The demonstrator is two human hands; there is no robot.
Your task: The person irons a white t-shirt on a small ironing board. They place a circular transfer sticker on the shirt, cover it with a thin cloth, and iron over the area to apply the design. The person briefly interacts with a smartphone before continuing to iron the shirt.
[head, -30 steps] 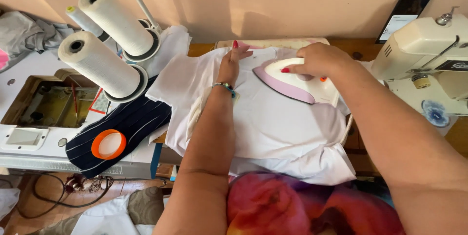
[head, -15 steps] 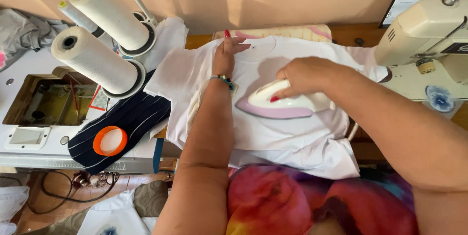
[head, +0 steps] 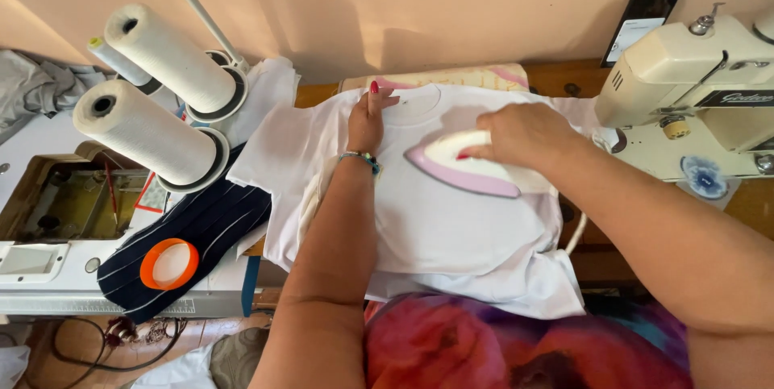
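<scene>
Head view: a white T-shirt (head: 451, 236) is spread flat on the table, between the thread cones (head: 149, 127) and the sewing machine (head: 693, 91). The neckline is pinned by the flat, open left hand (head: 367, 119), while the right hand (head: 524, 135) is closed around a pink-and-white iron (head: 463, 167). The soft cloth is best kept taut ahead of the smooth, pointed soleplate.

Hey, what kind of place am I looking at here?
Likely a small home sewing or tailoring workroom: a cream sewing machine, big white thread cones, and a white T-shirt being pressed with an iron held by the right hand.
</scene>
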